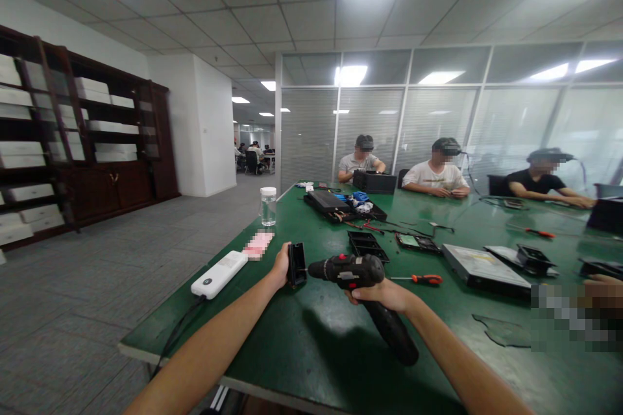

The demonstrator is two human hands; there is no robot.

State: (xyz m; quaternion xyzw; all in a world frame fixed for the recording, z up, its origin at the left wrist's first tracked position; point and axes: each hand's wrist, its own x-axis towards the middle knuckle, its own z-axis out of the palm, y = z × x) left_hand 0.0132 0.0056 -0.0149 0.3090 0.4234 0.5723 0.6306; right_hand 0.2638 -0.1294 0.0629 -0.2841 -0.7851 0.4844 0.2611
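Observation:
My left hand [281,266] grips a small black plastic housing [297,264] by its left side and keeps it upright above the green table [335,369]. Its hollow side faces right. My right hand [379,295] is wrapped round a black cordless drill [355,270] with red marks. The drill points left, and its bit reaches the housing; whether it touches a screw is too small to tell. Behind the drill lies a black plastic frame [368,246]. A screwdriver [426,279] with an orange and black handle lies right of the drill.
A white power bank [220,274] with a dark strap and a clear jar [268,207] stand along the left table edge. To the right lie an optical drive [487,272], a circuit board [417,242] and a dark broken sheet [501,331]. Several people sit across the table.

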